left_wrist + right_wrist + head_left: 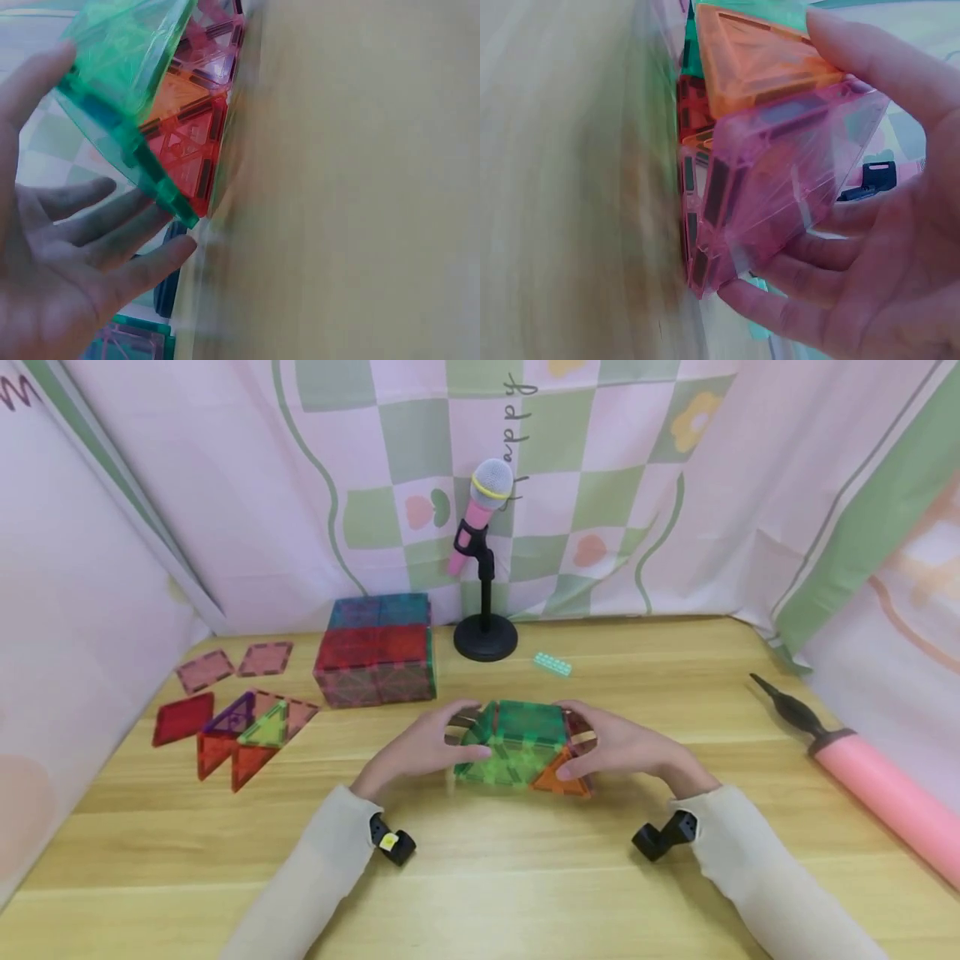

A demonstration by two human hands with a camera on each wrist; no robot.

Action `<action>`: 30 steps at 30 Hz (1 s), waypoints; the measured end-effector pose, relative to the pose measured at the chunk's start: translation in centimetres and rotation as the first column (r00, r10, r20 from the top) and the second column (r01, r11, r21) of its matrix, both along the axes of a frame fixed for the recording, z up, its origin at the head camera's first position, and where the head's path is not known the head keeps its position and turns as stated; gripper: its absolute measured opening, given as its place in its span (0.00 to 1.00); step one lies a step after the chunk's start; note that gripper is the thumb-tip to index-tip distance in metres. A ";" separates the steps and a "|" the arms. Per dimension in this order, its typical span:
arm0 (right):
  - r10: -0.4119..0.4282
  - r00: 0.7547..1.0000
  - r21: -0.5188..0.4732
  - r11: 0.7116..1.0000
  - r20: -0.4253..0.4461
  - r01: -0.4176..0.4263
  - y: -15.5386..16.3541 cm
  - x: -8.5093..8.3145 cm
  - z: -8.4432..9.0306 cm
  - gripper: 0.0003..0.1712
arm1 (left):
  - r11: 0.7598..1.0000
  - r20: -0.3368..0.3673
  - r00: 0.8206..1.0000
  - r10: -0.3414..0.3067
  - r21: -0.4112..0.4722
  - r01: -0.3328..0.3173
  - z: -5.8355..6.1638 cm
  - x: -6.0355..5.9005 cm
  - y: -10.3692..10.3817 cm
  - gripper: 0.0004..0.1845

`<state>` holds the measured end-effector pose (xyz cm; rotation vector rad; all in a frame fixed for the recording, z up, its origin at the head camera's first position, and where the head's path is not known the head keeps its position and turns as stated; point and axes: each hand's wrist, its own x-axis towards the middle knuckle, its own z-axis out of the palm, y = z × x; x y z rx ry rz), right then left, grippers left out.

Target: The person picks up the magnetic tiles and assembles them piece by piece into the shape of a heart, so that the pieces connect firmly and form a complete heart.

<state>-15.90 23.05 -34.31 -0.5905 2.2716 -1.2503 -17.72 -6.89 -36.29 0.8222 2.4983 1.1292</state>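
Between both hands, near the middle of the table, is a hollow block of translucent magnetic tiles (517, 756), green on its top and front. An orange triangle tile (562, 778) forms its front right corner. My left hand (420, 745) holds the left end, thumb on the front and fingers behind a tilted green tile (112, 146). On the right end, my right hand (630, 743) has its thumb by the orange triangle and its fingers against a pink tile (780, 172). Red tiles (191, 146) show low in the block in the left wrist view.
Behind to the left stands a larger red and blue tile box (375, 647). Loose tiles (251, 731) lie at the far left. A pink microphone on a black stand (486, 610), a small teal brick (552, 663) and, at the right, a pink pump (885, 793) are also on the table.
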 end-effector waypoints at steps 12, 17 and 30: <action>-0.127 0.980 -0.010 0.992 0.151 0.130 0.0 -0.5 0.3 0.50 | 0.898 -0.023 0.905 0.425 0.134 -0.418 -0.1 3.2 0.1 0.17; -0.134 0.953 -0.076 0.984 0.272 0.160 0.2 -0.6 0.3 0.43 | 0.883 0.217 0.921 0.323 0.280 -0.376 -0.1 4.4 1.9 0.17; -0.118 0.900 -0.195 0.956 0.420 0.217 0.7 -1.4 -1.5 0.28 | 0.495 0.687 0.723 -0.075 0.655 -0.571 -0.3 3.3 8.3 0.07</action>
